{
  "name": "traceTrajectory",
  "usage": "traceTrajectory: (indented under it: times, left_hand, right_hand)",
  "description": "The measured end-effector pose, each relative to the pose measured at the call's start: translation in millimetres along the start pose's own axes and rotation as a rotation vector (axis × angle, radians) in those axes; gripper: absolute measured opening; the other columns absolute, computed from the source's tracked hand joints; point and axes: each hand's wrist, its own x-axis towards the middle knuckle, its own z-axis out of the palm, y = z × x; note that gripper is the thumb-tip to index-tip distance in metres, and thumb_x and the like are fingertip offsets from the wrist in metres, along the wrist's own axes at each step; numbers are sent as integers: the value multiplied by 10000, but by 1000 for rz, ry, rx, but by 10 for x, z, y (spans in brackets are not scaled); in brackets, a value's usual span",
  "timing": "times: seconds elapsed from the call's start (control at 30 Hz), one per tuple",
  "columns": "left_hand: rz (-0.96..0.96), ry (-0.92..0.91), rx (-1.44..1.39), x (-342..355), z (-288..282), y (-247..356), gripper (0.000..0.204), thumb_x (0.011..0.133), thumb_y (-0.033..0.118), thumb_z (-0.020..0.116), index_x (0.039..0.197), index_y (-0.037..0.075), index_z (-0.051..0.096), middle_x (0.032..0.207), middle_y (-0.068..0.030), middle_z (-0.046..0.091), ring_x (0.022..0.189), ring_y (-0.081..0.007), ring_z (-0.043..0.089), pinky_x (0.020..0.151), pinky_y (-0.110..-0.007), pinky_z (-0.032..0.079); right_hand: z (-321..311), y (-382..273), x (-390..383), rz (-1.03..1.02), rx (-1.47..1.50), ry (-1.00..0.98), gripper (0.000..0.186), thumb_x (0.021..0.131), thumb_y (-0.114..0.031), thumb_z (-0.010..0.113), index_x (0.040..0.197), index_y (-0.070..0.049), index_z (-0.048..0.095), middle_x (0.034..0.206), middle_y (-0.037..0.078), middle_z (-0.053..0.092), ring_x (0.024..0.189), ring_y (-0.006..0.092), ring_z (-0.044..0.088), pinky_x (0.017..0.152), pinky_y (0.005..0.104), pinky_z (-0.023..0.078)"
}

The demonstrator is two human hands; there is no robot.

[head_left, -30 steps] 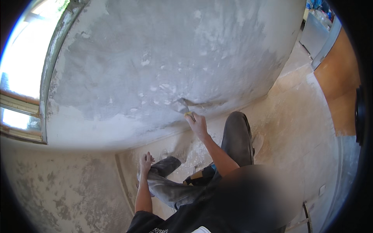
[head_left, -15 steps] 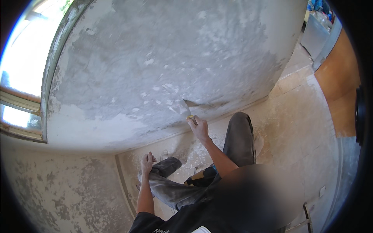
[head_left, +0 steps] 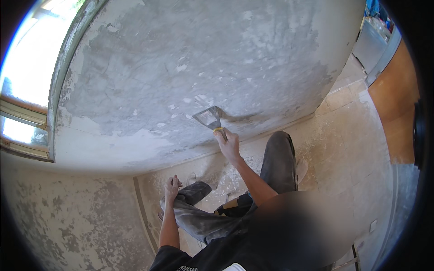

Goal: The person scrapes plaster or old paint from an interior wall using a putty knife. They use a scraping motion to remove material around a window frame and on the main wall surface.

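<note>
In my right hand (head_left: pixel 229 145) is the yellow-collared handle of a wide putty knife (head_left: pixel 209 118). Its flat metal blade lies at or close against the patchy grey wall (head_left: pixel 190 54), on the lower part; I cannot tell whether the whole edge touches. Pale scraped flecks mark the surface around the blade. My left hand (head_left: pixel 172 188) is by my left knee, its dusty fingers loosely curled, and no object shows in it.
A window frame (head_left: pixel 58 90) borders the wall at left. Below it stands a mottled side wall (head_left: pixel 77 221). White flakes and dust lie on the floor (head_left: pixel 334 144) around my legs. An orange-brown panel (head_left: pixel 395 99) and a grey box-like thing (head_left: pixel 370 40) stand at right.
The putty knife has shifted slightly up and left and turned, so more of its blade face shows. My right hand moved with it; my left hand has stayed put.
</note>
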Motion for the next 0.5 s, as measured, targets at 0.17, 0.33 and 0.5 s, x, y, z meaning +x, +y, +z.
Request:
traceTrajectory:
  times: [0.17, 0.33, 0.5]
  left_hand:
    - [-4, -7, 16, 32, 18, 59, 450, 993, 412, 523, 839, -2, 607, 709, -101, 667, 623, -166, 674, 556, -285, 507]
    - [51, 6, 31, 18, 5, 76, 434, 995, 397, 526, 839, 1, 609, 704, -101, 666, 623, -169, 676, 550, -287, 509]
    - [59, -11, -9, 1, -22, -29, 424, 994, 388, 532, 841, 1, 614, 695, -100, 661, 612, -165, 667, 547, -284, 508]
  right_hand:
    - [-42, 528, -156, -68, -27, 37, 282, 888, -262, 681, 881, 20, 660, 617, 184, 591, 519, 294, 586, 509, 358, 430]
    - [-6, -213, -119, 6, 78, 12, 272, 882, -251, 687, 854, 18, 660, 634, 200, 608, 525, 310, 609, 494, 364, 430]
    - [-129, -732, 230, -207, -19, 68, 274, 880, -249, 692, 801, 10, 651, 607, 189, 596, 500, 326, 589, 476, 370, 419]
